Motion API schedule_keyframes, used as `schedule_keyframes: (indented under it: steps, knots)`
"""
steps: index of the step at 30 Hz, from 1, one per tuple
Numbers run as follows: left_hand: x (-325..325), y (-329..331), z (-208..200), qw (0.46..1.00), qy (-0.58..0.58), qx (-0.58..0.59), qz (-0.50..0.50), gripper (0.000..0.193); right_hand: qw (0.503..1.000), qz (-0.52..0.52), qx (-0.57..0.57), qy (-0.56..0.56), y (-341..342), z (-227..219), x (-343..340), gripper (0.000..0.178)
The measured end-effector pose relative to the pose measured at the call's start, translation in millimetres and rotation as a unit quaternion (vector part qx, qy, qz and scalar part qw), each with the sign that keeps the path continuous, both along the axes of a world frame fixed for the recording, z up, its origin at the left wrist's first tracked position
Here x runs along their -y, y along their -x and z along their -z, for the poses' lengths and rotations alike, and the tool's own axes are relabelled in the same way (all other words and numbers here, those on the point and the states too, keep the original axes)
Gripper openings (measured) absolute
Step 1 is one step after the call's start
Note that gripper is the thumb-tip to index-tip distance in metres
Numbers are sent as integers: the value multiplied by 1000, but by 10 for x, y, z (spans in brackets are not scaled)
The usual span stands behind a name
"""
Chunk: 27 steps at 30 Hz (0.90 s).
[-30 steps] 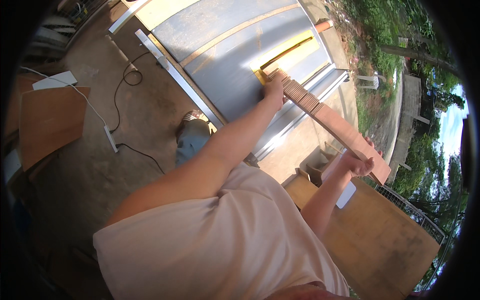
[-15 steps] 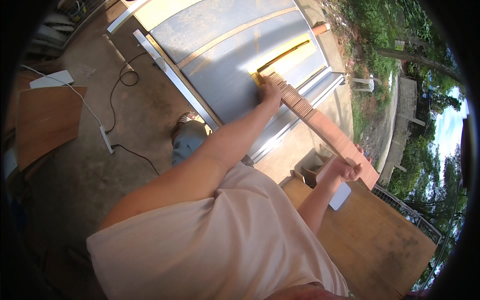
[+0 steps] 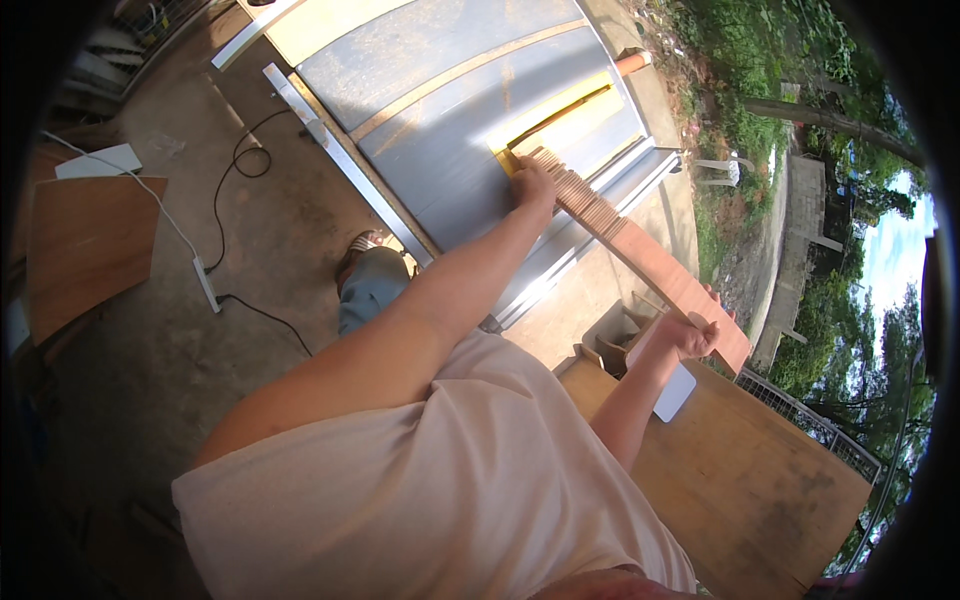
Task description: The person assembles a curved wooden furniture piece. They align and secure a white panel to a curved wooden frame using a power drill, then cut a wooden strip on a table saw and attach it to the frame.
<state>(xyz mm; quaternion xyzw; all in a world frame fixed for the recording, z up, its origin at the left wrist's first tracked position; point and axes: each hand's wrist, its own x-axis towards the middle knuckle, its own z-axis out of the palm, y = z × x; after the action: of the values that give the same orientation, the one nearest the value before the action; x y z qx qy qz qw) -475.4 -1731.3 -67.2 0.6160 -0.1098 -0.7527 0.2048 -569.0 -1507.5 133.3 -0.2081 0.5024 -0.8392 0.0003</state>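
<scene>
A long reddish wooden board (image 3: 655, 262) slants across from the saw table to the right. Many close-set cuts run crosswise over its far half, while the near half is smooth. My left hand (image 3: 533, 183) grips the cut end beside the yellow insert (image 3: 560, 118) of a table saw (image 3: 430, 130). Farther along, my right hand (image 3: 692, 337) is closed around the board's edge near its plain end, with some fingertips showing over the far side. No blade can be made out in the insert's dark slot.
Metal rails (image 3: 550, 275) line the saw's near right side, with another rail (image 3: 340, 160) at its left. A plywood sheet (image 3: 740, 470) lies lower right, beside wooden offcuts (image 3: 620, 335). Cables and a power strip (image 3: 206, 285) cross the floor near a brown panel (image 3: 95, 245).
The whole view has shifted slightly. Both hands keep their hold on the board, which stays in about the same place against the saw.
</scene>
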Motion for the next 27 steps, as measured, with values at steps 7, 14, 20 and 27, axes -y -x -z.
schedule_keyframes:
  steps: [7, 14, 20, 27]
  knots:
    - [12, -105, -72, 1000, 6, 7, 8, 74, 1000, -4, 1, -1, 28, 24, 0, 65]
    - [61, -133, -120, 997, 47, 53, 39, 73, 1000, 6, 21, 2, 47, 15, 29, 66]
    - [79, -106, -118, 996, 60, 59, 32, 72, 1000, 3, 13, 8, 75, 52, 34, 65]
    - [90, -118, -91, 997, 42, 54, 39, 71, 999, 10, 32, 12, 37, 1, 98, 63]
